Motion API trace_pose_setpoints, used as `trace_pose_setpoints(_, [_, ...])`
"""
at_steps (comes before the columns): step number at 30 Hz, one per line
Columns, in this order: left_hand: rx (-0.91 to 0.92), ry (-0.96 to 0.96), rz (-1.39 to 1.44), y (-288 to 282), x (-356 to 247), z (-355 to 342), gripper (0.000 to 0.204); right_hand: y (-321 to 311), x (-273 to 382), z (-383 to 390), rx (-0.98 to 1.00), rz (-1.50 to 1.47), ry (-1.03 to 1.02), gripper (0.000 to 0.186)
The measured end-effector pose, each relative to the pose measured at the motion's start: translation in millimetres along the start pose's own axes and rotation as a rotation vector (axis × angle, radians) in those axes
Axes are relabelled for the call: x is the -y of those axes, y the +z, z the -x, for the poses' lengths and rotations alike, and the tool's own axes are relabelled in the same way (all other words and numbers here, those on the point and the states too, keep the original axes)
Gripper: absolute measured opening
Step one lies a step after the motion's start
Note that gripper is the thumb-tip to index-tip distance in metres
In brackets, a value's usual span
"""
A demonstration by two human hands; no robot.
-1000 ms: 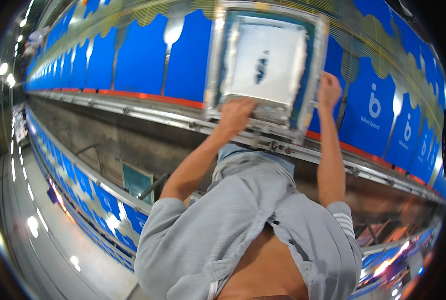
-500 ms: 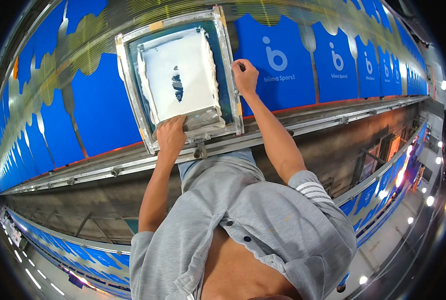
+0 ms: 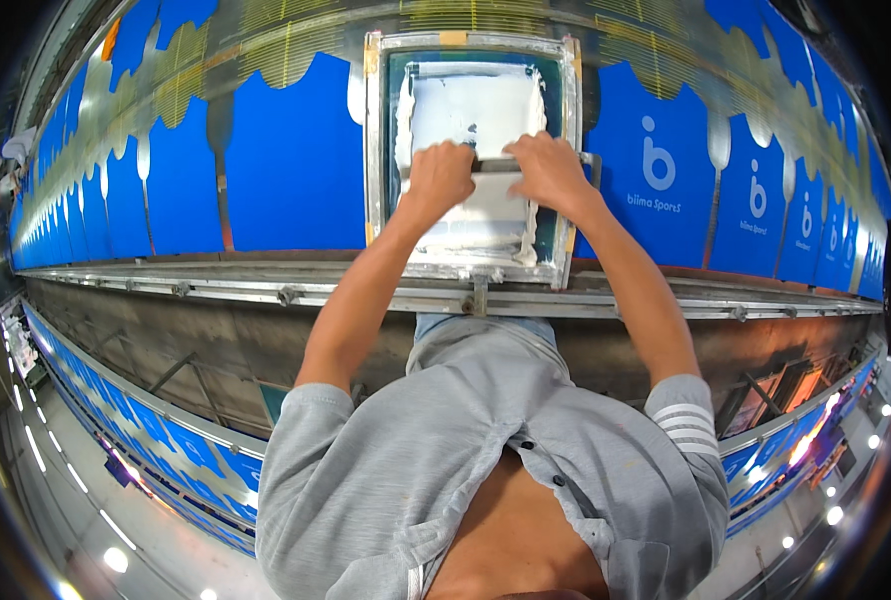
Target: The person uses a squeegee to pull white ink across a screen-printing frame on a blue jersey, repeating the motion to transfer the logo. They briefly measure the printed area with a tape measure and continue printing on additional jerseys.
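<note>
A squeegee (image 3: 496, 166) lies across the middle of a metal-framed printing screen (image 3: 376, 150), and both hands are closed around it. The left hand (image 3: 438, 176) grips its left end, the right hand (image 3: 549, 172) its right end, fingers curled tight over the bar so that little of it shows between them. White ink (image 3: 476, 105) covers the mesh inside the frame, smeared thick along the inner edges and spread flat above and below the hands.

The screen rests on a long printing table (image 3: 296, 235) laid with a row of blue fabric pieces (image 3: 291, 160), each cut in the same curved shape; those to the right of the frame carry a white printed mark, those to the left look plain. A metal rail (image 3: 266, 290) runs along the table's near edge, and a bracket at the frame's lower side meets it.

Below the table, a second row of blue pieces (image 3: 166, 440) stretches along a lower level, beside a shiny floor (image 3: 56, 500) dotted with reflected lamps. The person's grey shirt (image 3: 446, 450) fills the lower centre and hides what lies under the table there. The far ends of the table bend away and blur at the rim.
</note>
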State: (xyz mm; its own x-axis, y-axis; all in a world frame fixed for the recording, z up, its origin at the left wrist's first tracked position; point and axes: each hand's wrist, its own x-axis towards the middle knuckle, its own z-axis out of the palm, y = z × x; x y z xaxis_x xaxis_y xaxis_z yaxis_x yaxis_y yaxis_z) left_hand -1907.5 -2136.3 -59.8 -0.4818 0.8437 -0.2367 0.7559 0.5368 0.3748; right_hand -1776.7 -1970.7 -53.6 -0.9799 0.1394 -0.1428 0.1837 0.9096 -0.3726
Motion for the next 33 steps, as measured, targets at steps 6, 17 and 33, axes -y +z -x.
trace_pose_setpoints(6, [-0.086,-0.052,-0.225,-48,56,-143,0.023,-17,-85,-128,-0.115,0.021,0.027,0.018])
trace_pose_setpoints(17, [-0.203,0.063,-0.057,-10,47,-58,0.024,16,-35,-57,-0.230,0.031,-0.015,0.010])
trace_pose_setpoints(33, [-0.250,0.162,-0.210,33,-16,84,0.031,41,23,77,0.024,-0.656,0.188,0.057])
